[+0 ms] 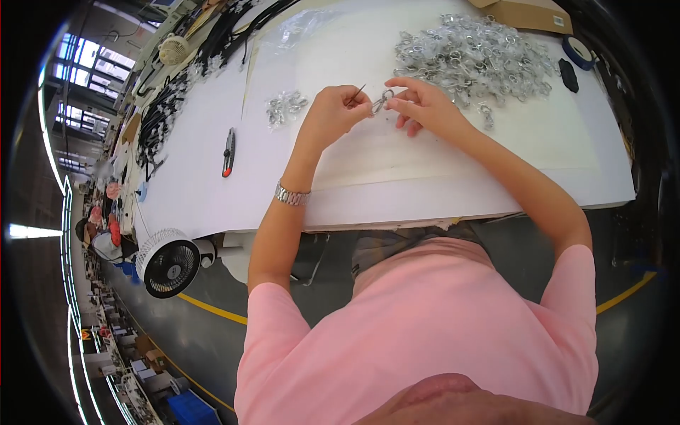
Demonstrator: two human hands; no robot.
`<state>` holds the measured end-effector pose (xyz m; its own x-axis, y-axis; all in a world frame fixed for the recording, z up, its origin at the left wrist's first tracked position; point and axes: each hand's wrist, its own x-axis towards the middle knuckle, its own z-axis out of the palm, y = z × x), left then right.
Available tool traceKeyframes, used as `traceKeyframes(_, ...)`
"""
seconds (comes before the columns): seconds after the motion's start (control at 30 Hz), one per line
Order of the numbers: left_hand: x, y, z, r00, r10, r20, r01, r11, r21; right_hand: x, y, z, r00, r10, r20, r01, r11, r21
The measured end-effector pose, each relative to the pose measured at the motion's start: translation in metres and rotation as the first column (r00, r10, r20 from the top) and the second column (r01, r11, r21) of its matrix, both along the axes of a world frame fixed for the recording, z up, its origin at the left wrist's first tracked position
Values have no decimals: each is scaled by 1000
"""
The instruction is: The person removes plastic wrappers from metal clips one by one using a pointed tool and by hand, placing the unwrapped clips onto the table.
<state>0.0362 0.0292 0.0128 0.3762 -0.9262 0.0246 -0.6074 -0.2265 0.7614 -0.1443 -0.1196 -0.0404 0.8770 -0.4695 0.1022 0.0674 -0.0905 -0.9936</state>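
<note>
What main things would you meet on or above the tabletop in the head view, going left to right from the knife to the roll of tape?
Knife, small metal pile, left hand, metal piece, right hand, roll of tape.

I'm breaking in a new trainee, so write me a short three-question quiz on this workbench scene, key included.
1. True or false: a metal-link band sits on the person's left wrist.
2. Which of these lies nearest the utility knife?
A) the tape roll
B) the small cluster of metal pieces
C) the cardboard box
3. Which hand is nearer the large heap of ring-like metal pieces?

Key:
1. True
2. B
3. The right hand
</note>
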Motion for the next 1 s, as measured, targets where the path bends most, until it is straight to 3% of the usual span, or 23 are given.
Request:
traceKeyframes(0.13,-22,-36,0,972,-91,-216,81,995,-57,-1,-36,-6,998,-3,62,-1,998,56)
traceKeyframes(0.23,-29,-50,-14,868,-84,-489,29,992,-119,-15,-48,-3,997,-77,-7,77,997,-1)
traceKeyframes(0.33,-43,-51,-18,829,-112,-549,85,994,-73,-17,-49,-5,992,-122,39,124,990,-67)
traceKeyframes(0.43,-37,-52,-27,840,-62,-539,11,995,-98,-13,-43,-5,983,-166,82,168,986,-19)
traceKeyframes(0.63,-40,-45,-26,898,14,-439,-127,965,-230,-14,-45,-11,989,-142,32,109,871,480)
traceKeyframes(0.73,-42,-41,-27,881,-4,-473,-136,956,-261,-17,-45,-6,985,-166,39,143,928,345)
traceKeyframes(0.83,-44,-39,-18,725,-38,-688,-95,983,-155,-17,-42,-3,975,-199,95,172,956,237)
traceKeyframes(1.0,-36,-40,-29,743,-141,-654,78,989,-124,-19,-39,4,969,-204,141,201,979,34)
